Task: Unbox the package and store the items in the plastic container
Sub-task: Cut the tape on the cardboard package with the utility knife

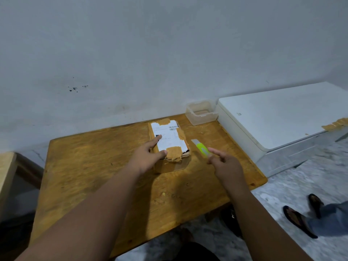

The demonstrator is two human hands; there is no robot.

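Note:
A small cardboard package [169, 140] with a white shipping label and brown tape lies on the wooden table [90, 162]. My left hand [148, 155] rests against the package's left near corner, fingers spread over its top and side. A yellow-green utility knife [201, 150] lies on the table just right of the package. My right hand [224, 161] hovers at the knife's near end, fingers apart, index finger touching or almost touching the handle. A clear plastic container [201, 112] stands empty at the table's far right corner, against the wall.
A white cabinet [273, 117] with a strip of brown tape on its edge stands right of the table. Another person's feet in black sandals [299, 219] are on the floor at the lower right. A wooden piece of furniture [7, 178] is at the left.

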